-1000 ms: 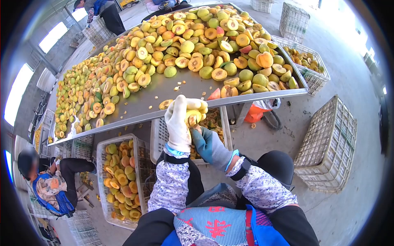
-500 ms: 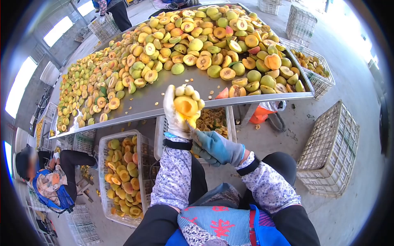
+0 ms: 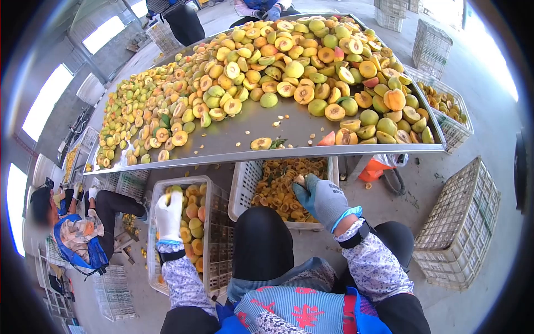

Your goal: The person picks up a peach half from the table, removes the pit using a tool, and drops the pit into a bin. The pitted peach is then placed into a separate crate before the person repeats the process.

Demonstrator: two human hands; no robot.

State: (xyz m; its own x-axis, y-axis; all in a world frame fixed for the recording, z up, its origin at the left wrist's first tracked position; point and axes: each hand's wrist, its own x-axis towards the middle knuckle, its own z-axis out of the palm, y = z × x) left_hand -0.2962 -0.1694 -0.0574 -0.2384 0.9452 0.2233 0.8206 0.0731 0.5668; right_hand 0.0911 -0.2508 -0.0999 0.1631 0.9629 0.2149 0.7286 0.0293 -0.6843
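My left hand point(image 3: 169, 217), in a white glove, is over the crate of peach halves point(image 3: 194, 222) at the left, its fingers curled near a yellow-green piece of fruit; what it grips is hidden. My right hand point(image 3: 322, 201), in a blue-grey glove, is closed above the white crate of pit pieces and scraps point(image 3: 239, 192). A small pale tip shows at its fingers, too little to name. Beyond both hands, the metal table point(image 3: 222, 154) bears a large heap of halved peaches point(image 3: 250, 61). One half point(image 3: 261, 143) lies near its front edge.
A co-worker point(image 3: 83, 228) sits at the left; another person's gloved hand point(image 3: 272, 13) shows behind the table. Stacked crates point(image 3: 459, 228) stand at the right, with a filled crate point(image 3: 453, 125) beyond. An orange bag point(image 3: 375, 168) hangs under the table's right part.
My hands have moved apart: the left down and left to the crate of halves, the right slightly right and up. The cut peach is no longer in my left palm. The view has shifted.
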